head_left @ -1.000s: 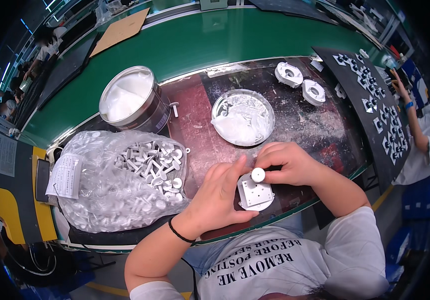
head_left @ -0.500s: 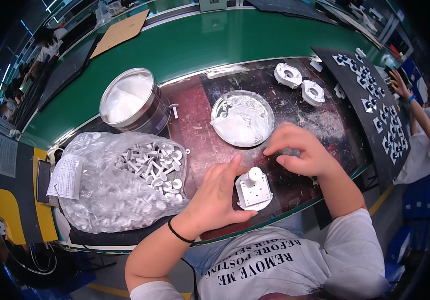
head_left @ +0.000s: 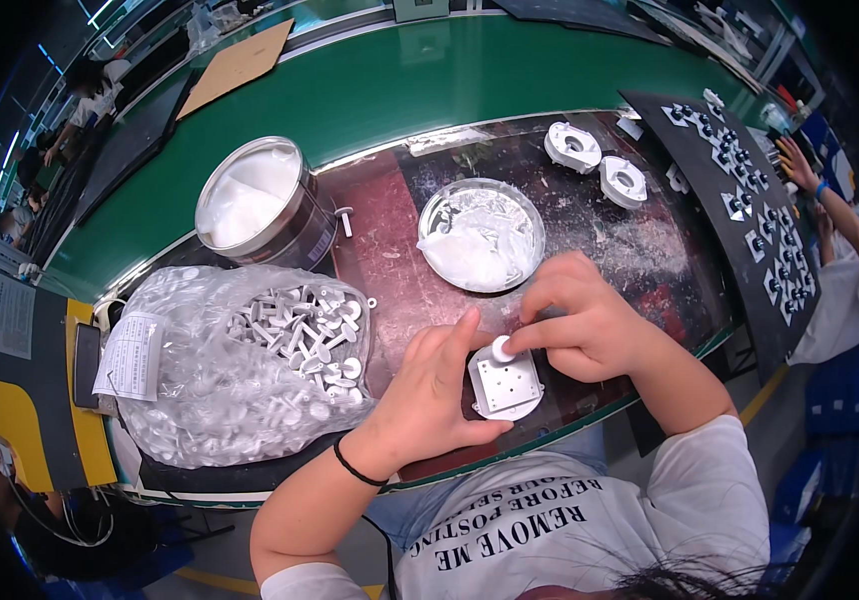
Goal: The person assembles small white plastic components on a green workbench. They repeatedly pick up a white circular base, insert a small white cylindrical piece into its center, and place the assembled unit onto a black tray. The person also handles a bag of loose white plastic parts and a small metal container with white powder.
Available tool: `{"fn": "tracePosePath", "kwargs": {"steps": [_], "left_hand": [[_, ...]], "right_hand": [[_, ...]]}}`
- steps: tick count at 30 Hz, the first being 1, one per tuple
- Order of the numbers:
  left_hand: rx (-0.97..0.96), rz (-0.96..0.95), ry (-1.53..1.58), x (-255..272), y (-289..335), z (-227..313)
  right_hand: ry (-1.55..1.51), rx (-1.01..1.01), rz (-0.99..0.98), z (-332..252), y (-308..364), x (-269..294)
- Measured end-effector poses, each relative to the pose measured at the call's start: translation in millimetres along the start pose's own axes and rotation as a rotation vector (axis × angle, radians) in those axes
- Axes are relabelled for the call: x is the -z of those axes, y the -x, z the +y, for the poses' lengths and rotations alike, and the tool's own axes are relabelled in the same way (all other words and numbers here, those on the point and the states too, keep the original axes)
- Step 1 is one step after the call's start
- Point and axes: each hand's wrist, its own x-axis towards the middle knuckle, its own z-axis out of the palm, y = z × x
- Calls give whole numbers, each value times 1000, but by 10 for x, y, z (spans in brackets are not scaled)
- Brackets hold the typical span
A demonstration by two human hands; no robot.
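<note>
A white plastic housing (head_left: 510, 388) with small holes in its flat square face rests on the bench near the front edge. My left hand (head_left: 422, 398) is closed around its left side, the thumb along the near edge and the fingers at the far side. From the right, my right hand (head_left: 586, 322) pinches the round head of a white plastic pin (head_left: 502, 348), which stands at the far end of the housing. The pin's shaft is hidden beneath its head and my fingers. Just beyond my hands sits a round metal dish (head_left: 535, 215) with white grease (head_left: 478, 258) in it.
At left, a clear plastic bag (head_left: 185, 420) holds many similar pins, with a metal tin (head_left: 285, 235) of white material behind it. One loose pin (head_left: 346, 220) lies by the tin. Two white ring-shaped housings (head_left: 622, 182) sit back right, near a black board (head_left: 695, 160) of small parts. Another person's hand (head_left: 798, 168) is beyond.
My right hand has moved left and down onto the pin's head, and its fingers have closed on it. My left hand and the housing have stayed in place.
</note>
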Motion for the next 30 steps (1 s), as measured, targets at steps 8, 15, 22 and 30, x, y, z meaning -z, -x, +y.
{"fn": "tracePosePath", "kwargs": {"steps": [8, 15, 22, 30], "left_hand": [[-8, 8, -15, 1, -8, 4], [-49, 93, -29, 62, 7, -17], [-118, 261, -119, 187, -14, -7], [-134, 360, -137, 241, -15, 8]], "right_hand": [[-21, -24, -17, 26, 16, -48], [-397, -405, 12, 45, 19, -4], [-1127, -817, -119, -57, -17, -125], [-1233, -849, -178, -40, -212, -99]]}}
